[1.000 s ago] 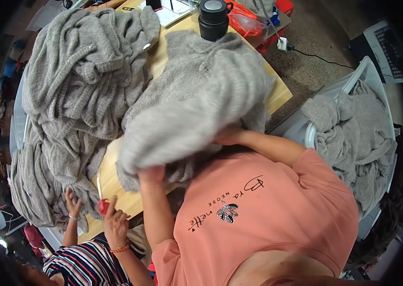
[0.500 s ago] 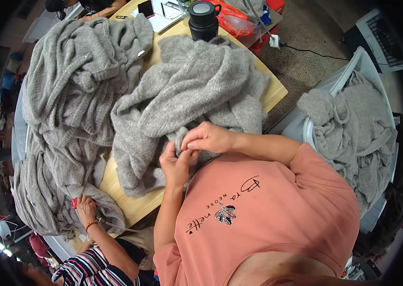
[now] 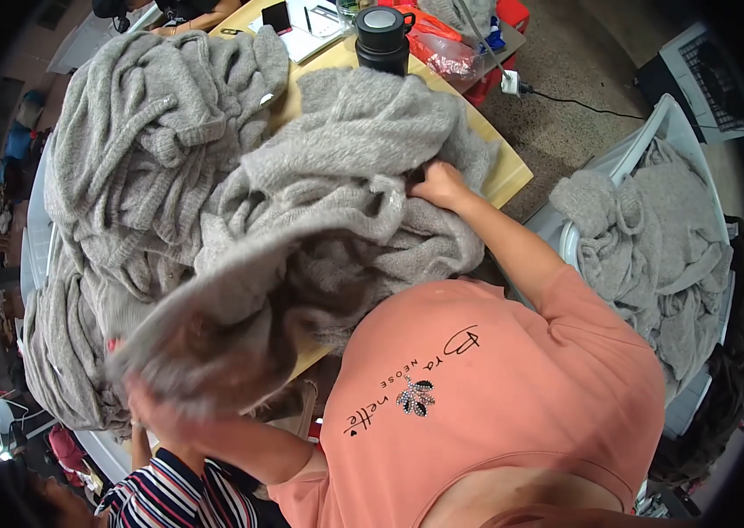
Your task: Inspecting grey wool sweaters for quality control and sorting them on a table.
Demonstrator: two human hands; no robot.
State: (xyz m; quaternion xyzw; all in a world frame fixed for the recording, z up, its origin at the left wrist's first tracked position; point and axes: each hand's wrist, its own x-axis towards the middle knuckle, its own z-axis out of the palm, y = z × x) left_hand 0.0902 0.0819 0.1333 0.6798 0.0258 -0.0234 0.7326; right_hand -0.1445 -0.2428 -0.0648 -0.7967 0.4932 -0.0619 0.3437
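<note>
A grey knit garment [image 3: 363, 132] lies bunched on the table before me, its near part lifted and spread open toward the left. My left hand [image 3: 161, 414], blurred by motion, is out at the lower left, gripping the raised edge of the knit. On the far right side of the garment, my right hand [image 3: 441, 185] is closed on a fold, its fingertips partly hidden in the fabric. The inside of the garment shows dark between my two hands.
Grey knits form a large pile [image 3: 152, 132] at left. A co-worker in a striped top [image 3: 165, 493] is at lower left, partly covered by my arm. A black bottle [image 3: 382, 44] stands at the table's [image 3: 508, 172] far side. At right, a plastic bin [image 3: 570, 246] holds more knits.
My hands were together at the garment's near edge. My left hand has swung down and left, pulling the knit open; my right hand has moved up and right.
</note>
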